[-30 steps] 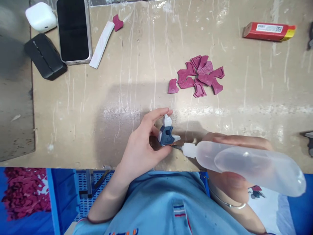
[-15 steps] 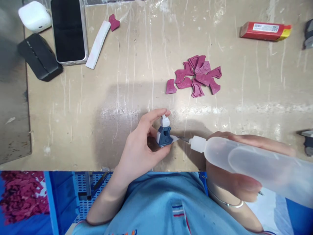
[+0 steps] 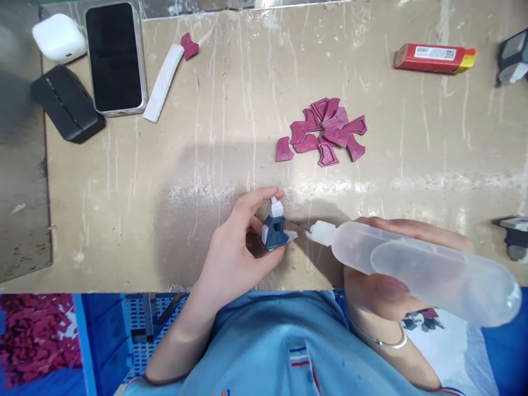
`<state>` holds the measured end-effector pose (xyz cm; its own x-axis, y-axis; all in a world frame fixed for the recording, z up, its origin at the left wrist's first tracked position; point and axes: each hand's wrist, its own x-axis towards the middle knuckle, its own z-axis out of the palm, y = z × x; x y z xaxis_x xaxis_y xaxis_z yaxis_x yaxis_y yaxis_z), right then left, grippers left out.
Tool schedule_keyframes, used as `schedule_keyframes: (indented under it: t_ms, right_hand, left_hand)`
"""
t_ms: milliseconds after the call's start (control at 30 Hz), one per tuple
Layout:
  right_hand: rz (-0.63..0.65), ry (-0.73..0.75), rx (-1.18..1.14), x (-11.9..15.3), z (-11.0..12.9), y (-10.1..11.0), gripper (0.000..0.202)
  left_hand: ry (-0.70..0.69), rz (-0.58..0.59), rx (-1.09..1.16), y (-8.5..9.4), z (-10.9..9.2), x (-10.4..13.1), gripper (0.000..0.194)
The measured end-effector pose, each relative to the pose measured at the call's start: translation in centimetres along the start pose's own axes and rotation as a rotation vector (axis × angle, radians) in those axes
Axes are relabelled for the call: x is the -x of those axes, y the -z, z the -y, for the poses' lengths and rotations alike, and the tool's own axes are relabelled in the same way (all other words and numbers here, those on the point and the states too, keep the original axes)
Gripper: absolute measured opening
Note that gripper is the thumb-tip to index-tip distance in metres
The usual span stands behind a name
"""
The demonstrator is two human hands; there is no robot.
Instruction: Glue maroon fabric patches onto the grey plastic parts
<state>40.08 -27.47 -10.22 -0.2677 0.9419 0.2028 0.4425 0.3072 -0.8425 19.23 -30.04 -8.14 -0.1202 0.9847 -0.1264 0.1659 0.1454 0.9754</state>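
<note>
Navy-and-white piece: in the person's left hand (image 3: 235, 250), above the near part of the worktop (image 3: 391, 165); its long axis runs away from the body, with the white knob (image 3: 275, 208) at the far end and the navy body (image 3: 273, 235) nearer.
Left fingers: curled in a narrow grip on the piece, index finger reaching to the knob, thumb at the near end; the piece lies to the right of the palm.
Thin dark nozzle (image 3: 303, 225): just beside the navy body's right edge, pointing left at it; a slight gap seems to show.
White pointed tab (image 3: 291, 236): juts right from the piece, on the near side of the nozzle tip, the part closest to obstructing it.
Clear bottle (image 3: 412, 264): lies roughly crosswise to the piece, its base to the right.
Right fingers: wrapped around the bottle, in the right hand (image 3: 377, 291); the bottle hides part of them.
Maroon parts (image 3: 334, 135): loose pile beyond the piece and to the right, apart from both hands.
Far left: phone (image 3: 113, 58), white case (image 3: 60, 38), black case (image 3: 68, 104), white strip (image 3: 164, 82).
Far right: red-and-yellow object (image 3: 435, 59).
Below, left: blue bin (image 3: 105, 341) beside more maroon parts.
</note>
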Motion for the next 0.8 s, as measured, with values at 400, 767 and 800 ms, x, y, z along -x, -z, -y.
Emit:
schedule_keyframes:
  t_ms: [400,767,800]
  right_hand:
    - [-0.044,-0.278,-0.887,-5.8,-3.7,3.8,0.051]
    - [0.217,0.005,-0.289,-6.1,-2.8,4.5,0.026]
    - [0.170,0.042,-0.084,-6.9,-2.4,4.0,0.021]
  left_hand:
    - [0.047,-0.057,-0.100,0.1,0.8,0.3,0.057]
    - [0.118,-0.047,-0.146,0.2,0.5,0.4,0.056]
    - [0.115,-0.047,-0.140,0.2,0.5,0.4,0.057]
